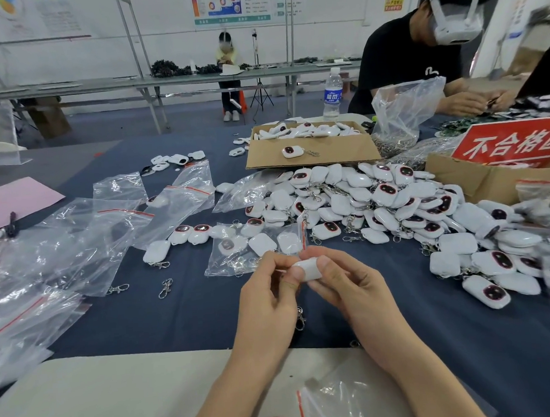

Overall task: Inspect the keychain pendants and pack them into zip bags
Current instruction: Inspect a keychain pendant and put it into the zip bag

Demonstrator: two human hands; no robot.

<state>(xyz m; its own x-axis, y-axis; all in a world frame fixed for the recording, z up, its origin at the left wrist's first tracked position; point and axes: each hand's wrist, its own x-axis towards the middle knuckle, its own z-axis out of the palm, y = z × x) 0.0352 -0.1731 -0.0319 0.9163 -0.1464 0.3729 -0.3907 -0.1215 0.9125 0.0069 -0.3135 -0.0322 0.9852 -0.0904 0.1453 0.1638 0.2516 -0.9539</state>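
Hands met just above the blue-covered desk [177, 317]: the left hand [266, 302] and the right hand [346, 287] each pinched the same white keychain pendant [307, 270] between thumb and curled fingers, its metal clasp [300, 318] dangling below between them. Just behind it lay a zip bag [253, 251] already holding several pendants. To the right a big pile of pendants [396, 207] spread across the desk, in front of a cardboard box [312, 156] with more inside. Empty zip bags [76, 240] were scattered on the left.
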